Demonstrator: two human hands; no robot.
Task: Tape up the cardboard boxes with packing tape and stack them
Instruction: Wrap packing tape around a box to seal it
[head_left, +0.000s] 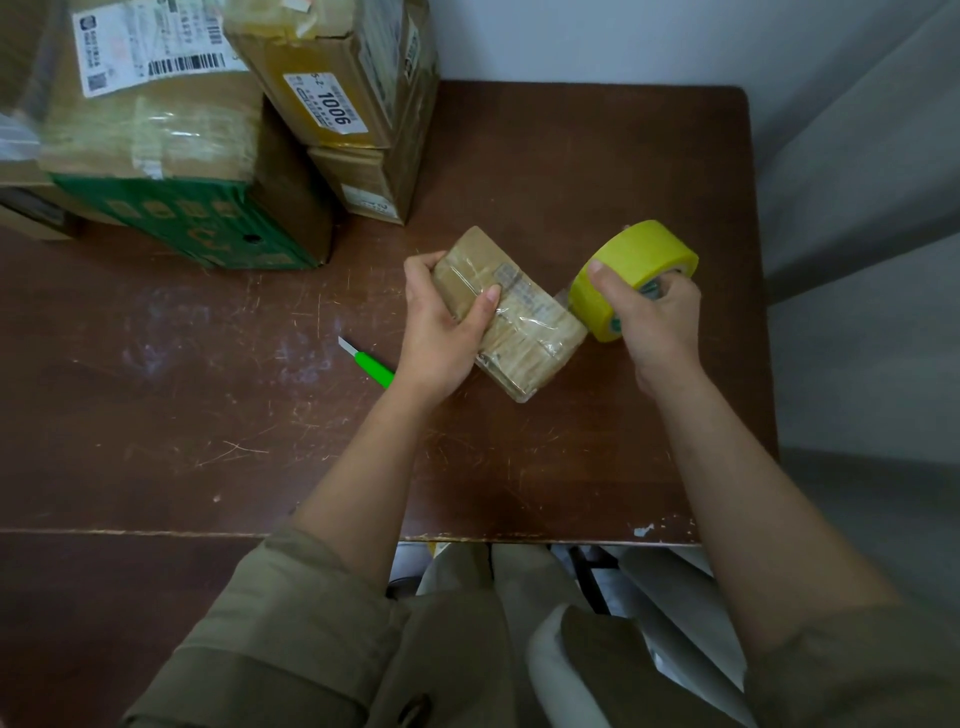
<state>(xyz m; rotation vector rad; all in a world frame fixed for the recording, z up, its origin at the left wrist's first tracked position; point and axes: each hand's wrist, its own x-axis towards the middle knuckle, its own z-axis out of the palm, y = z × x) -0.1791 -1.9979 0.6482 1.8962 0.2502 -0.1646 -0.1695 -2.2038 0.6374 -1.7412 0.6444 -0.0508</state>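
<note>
A small cardboard box wrapped in clear tape lies at an angle on the brown table, near its middle. My left hand grips the box's left end, thumb across its top. My right hand grips a yellow roll of packing tape, held against the box's right end; a short strip of clear tape runs from the roll onto the box.
A green-handled utility knife lies on the table left of my left wrist. Stacked cardboard boxes stand at the back left: a large taped one on a green box, and two smaller ones beside them. A grey wall bounds the right side.
</note>
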